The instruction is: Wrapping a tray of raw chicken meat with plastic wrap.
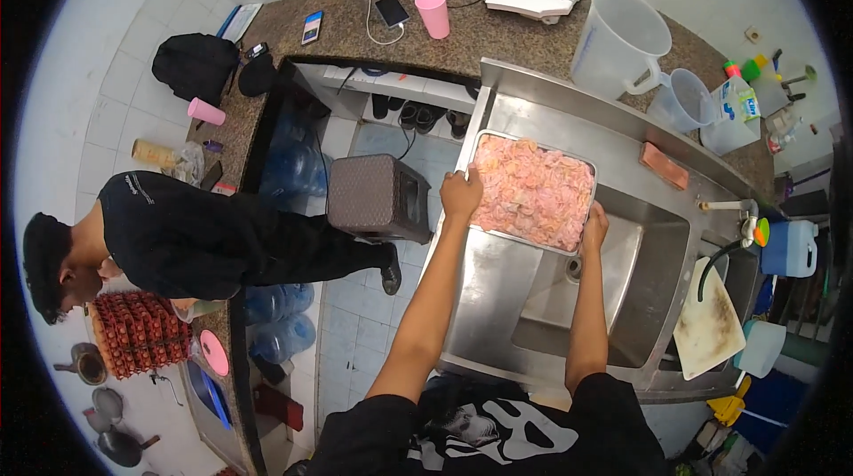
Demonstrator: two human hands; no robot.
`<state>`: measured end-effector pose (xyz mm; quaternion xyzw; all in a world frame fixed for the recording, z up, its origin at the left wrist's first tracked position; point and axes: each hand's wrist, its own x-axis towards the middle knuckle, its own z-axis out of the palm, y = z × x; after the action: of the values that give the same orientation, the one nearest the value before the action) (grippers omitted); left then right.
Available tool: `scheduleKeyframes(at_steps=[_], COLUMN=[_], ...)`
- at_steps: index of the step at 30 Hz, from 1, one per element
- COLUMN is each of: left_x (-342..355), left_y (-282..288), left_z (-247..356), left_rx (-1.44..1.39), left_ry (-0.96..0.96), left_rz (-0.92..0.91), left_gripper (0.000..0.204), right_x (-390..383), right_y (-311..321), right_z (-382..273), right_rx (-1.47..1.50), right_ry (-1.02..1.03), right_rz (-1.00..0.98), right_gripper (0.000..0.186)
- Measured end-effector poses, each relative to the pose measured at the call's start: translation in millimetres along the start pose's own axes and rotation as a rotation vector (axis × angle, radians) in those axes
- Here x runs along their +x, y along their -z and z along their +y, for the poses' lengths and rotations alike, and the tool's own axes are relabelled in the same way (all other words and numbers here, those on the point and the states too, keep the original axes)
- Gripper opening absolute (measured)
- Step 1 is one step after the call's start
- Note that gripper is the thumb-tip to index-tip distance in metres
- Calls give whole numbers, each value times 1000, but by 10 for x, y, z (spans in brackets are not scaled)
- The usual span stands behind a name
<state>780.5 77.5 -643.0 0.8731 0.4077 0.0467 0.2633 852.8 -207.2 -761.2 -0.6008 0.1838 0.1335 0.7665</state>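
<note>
A shallow metal tray (524, 241) heaped with raw, pale pink meat pieces (533, 192) is held over the steel sink unit, partly above the basin (653, 298). My left hand (462, 197) grips its left edge, the fingers closed around the rim. On the opposite side, my right hand (595, 229) holds the lower right corner, with some fingers hidden under the tray. Whether the tray rests on the steel or is lifted off it, I cannot tell.
Behind the sink stand a large clear jug (619, 41) and a smaller one (682, 101). A reddish block (664, 165) lies on the ledge, near the tap (724, 205). A stained cutting board (708, 321) is at right. Another person (178, 232) stands left, beyond a brown stool (373, 196).
</note>
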Motion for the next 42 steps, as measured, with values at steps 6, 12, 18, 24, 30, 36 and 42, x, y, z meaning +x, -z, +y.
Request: scheduleKeyframes(at_steps=[6,12,18,24,30,36,42], left_x=[103,174,35,-115,-661,-1588,-2696], left_y=[54,213,99,10,236,737,1335], left_z=[-97,-454,-270,-415,-947,-1197,-1836], left_rx=[18,11,-20,-249,-300,-497,-718], left_ry=[61,149,115,313,380,509,536], left_rz=[-61,-273,-402,-405,-368,-486,-339], left_gripper=[59,56,61,68,62,76,77], right_x=[6,-47,140,-35,-754,-1253,-1992], right_y=[-41,-111,195,252,280,465,64], right_z=[-15,-99,0,-31,-456,-590,-518], right_rx=[-241,-199,-251,-363,-415,-369,-443], right_ry=[41,50,92,239,173,121,190], right_rz=[-22,-52,-128,-42,-83,-262,-535], right_gripper=[30,30,32,27,29,31,31])
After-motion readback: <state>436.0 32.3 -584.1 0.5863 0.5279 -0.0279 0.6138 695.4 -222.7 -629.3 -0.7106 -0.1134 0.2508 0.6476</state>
